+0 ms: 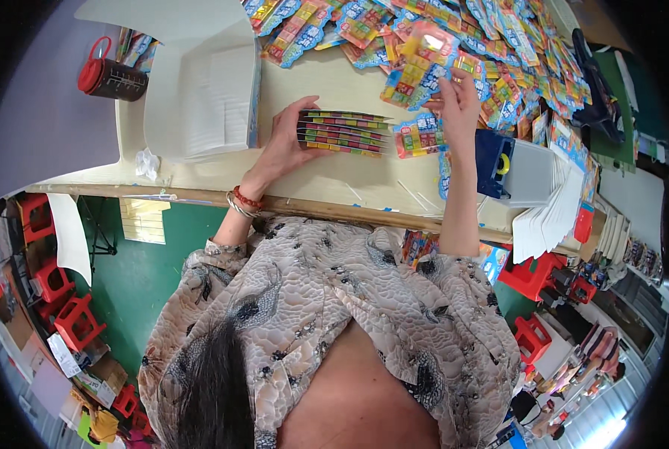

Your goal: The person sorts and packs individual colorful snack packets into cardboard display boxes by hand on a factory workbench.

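My left hand point(283, 150) is wrapped round one end of a stack of blister-packed cards point(345, 135), which stands on edge on the table with thin gaps between the cards. My right hand point(460, 105) pinches a colourful blister pack point(421, 69) by its edge, raised over the table at the near side of a big heap of similar packs point(514, 45). Another blister pack point(418, 138) lies flat between the stack and my right forearm. What the clear bubbles contain looks like small coloured blocks, too small to name.
Left of the stack stands an open white carton point(207, 105). A dark bottle with a red lid point(117, 78) and crumpled paper point(147, 163) lie beyond it. At right are a blue and grey tape dispenser point(525, 170) and fanned white cards point(547, 217). The table's wooden edge point(334, 211) runs before me.
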### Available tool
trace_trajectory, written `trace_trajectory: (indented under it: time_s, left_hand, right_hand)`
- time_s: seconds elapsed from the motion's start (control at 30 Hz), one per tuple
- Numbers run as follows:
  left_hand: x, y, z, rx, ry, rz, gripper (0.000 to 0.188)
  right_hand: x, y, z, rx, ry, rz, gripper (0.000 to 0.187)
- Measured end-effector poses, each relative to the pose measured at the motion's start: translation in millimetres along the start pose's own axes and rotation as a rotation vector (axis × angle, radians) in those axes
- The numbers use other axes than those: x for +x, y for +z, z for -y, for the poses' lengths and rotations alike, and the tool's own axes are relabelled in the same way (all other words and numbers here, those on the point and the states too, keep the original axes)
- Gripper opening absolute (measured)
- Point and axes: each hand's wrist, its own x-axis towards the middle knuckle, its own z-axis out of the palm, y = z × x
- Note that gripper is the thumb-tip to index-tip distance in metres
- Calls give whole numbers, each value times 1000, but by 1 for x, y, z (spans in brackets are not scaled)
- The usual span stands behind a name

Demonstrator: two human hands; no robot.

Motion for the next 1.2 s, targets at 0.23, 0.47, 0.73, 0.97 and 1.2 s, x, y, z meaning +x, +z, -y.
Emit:
trace_trajectory:
  time_s: [0.23, 0.47, 0.73, 0.97, 1.2]
  left_hand:
    - [1, -1, -2, 43, 20, 16, 92]
    - [3, 0, 1, 70, 20, -16, 80]
    - [-2, 4, 2, -22, 13, -91, 104]
    - [-1, 1, 9, -37, 101, -32, 120]
    - [8, 3, -1, 21, 136, -28, 90]
  right_hand:
    - [3, 0, 1, 73, 25, 44, 27]
    - [7, 12, 16, -132, -31, 143, 23]
    - [13, 54, 45, -849, -429, 528, 28]
    - [68, 121, 11, -333, 179, 768, 28]
    - [104, 164, -21, -528, -4, 373, 35]
